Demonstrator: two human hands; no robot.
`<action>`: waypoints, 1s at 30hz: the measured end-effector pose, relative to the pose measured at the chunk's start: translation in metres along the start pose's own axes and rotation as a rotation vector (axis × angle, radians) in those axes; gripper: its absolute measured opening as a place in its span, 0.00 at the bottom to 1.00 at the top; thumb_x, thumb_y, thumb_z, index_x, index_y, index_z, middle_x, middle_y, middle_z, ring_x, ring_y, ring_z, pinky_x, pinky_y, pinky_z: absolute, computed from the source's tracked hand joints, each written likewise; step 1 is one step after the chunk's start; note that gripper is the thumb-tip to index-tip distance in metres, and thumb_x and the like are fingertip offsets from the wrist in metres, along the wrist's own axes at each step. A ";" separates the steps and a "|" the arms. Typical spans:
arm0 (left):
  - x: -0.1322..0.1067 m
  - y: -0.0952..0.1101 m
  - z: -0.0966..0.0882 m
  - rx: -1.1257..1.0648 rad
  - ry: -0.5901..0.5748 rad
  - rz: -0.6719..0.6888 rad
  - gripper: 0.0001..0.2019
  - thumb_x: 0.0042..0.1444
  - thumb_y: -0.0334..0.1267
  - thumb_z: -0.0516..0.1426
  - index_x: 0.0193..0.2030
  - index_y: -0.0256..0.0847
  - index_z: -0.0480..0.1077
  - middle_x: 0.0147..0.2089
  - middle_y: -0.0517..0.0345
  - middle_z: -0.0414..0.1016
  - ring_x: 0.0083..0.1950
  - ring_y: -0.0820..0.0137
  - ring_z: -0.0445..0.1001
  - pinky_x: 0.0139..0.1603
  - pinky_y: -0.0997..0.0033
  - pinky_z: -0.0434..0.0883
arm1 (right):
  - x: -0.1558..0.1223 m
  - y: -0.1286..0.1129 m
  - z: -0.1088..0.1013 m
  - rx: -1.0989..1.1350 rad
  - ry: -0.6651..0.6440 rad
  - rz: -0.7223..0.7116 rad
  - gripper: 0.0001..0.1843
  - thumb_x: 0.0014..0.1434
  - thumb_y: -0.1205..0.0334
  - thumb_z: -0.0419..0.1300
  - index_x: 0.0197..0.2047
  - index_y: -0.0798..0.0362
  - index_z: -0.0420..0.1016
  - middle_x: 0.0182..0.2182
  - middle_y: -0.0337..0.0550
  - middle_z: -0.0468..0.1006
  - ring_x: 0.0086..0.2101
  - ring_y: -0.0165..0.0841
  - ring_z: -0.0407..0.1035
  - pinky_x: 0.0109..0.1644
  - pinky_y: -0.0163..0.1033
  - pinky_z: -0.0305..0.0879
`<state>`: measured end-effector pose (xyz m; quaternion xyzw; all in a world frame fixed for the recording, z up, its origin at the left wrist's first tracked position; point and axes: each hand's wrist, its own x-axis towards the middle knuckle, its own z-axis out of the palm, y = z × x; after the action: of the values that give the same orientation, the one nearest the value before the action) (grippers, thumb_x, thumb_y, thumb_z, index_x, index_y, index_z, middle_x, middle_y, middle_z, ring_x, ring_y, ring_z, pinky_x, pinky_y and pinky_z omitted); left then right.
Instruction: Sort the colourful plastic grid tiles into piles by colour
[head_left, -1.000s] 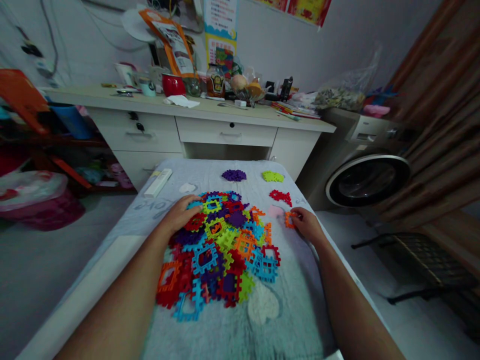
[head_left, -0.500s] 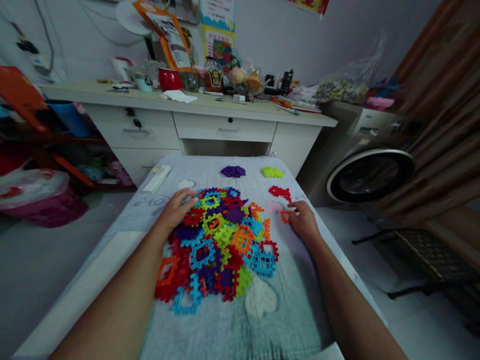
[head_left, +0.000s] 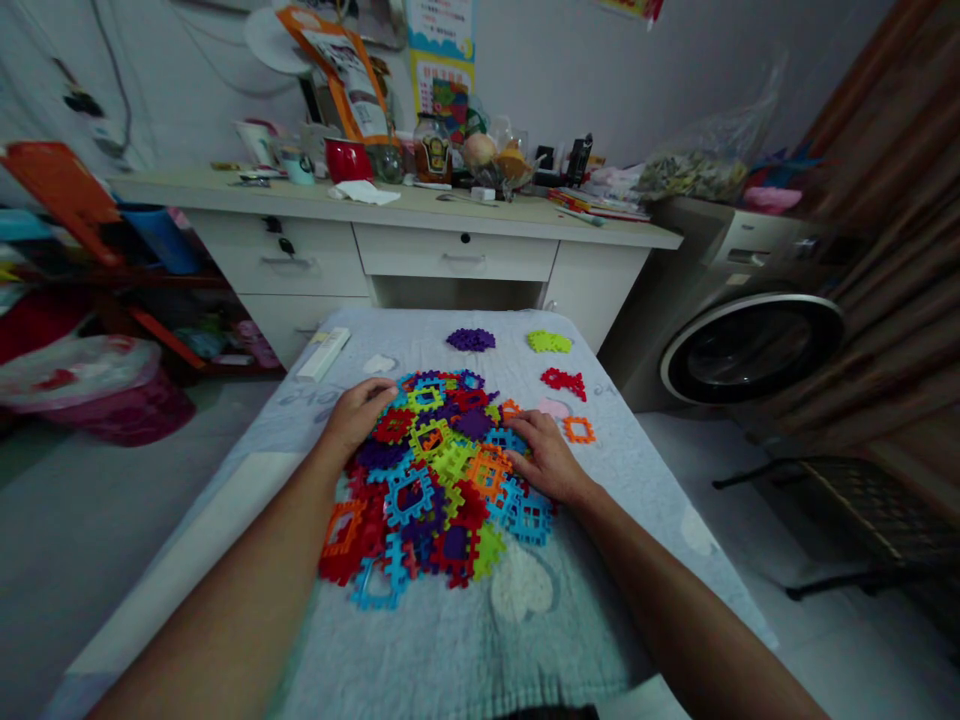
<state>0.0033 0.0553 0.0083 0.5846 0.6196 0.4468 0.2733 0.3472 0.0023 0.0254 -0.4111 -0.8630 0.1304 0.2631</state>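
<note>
A heap of interlocking plastic building pieces [head_left: 450, 460] in red, blue, orange, purple and lime lies on the cloth-covered table. My left hand [head_left: 363, 412] rests at its upper left edge, fingers loosely stretched and holding nothing that I can see. Over the right side of the heap is my right hand [head_left: 546, 452], thumb and fingers apart, beside an orange lattice piece [head_left: 489, 472]. Apart from the heap, an orange square frame piece [head_left: 579, 430] lies on the cloth. Beyond it are red pieces [head_left: 564, 382], a lime cluster [head_left: 549, 341] and a purple cluster [head_left: 471, 340].
A long white box [head_left: 324, 354] lies at the table's far left corner. Behind the table stands a white desk [head_left: 457, 250] with jars, a red mug [head_left: 348, 160] and papers. To the right are a washing machine [head_left: 720, 300] and a black rack [head_left: 862, 500].
My right hand has left the orange square frame piece on the right and moved left onto the heap. The frame piece stays on the cloth. My left hand remains at the heap's edge.
</note>
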 end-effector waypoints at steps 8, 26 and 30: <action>0.006 0.014 0.000 0.252 -0.121 -0.027 0.26 0.49 0.58 0.53 0.43 0.39 0.75 0.46 0.51 0.78 0.49 0.56 0.75 0.53 0.61 0.69 | 0.000 0.006 0.007 0.019 0.065 0.013 0.22 0.57 0.65 0.58 0.56 0.53 0.70 0.50 0.52 0.70 0.50 0.42 0.63 0.56 0.49 0.61; -0.104 0.029 0.003 0.427 0.045 0.174 0.29 0.58 0.58 0.51 0.61 0.43 0.62 0.61 0.46 0.66 0.64 0.53 0.63 0.66 0.48 0.60 | 0.006 0.025 0.003 -0.127 0.005 0.171 0.26 0.61 0.69 0.48 0.61 0.54 0.67 0.60 0.52 0.68 0.57 0.43 0.58 0.62 0.53 0.51; -0.101 0.030 0.002 0.391 0.034 0.179 0.29 0.58 0.57 0.51 0.60 0.41 0.63 0.61 0.45 0.65 0.63 0.54 0.64 0.66 0.49 0.60 | 0.010 0.027 0.005 -0.183 -0.054 0.179 0.24 0.62 0.68 0.48 0.60 0.52 0.70 0.59 0.52 0.69 0.56 0.44 0.59 0.61 0.52 0.51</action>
<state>0.0365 -0.0443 0.0147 0.6713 0.6449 0.3504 0.1034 0.3566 0.0270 0.0127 -0.5050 -0.8380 0.0853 0.1883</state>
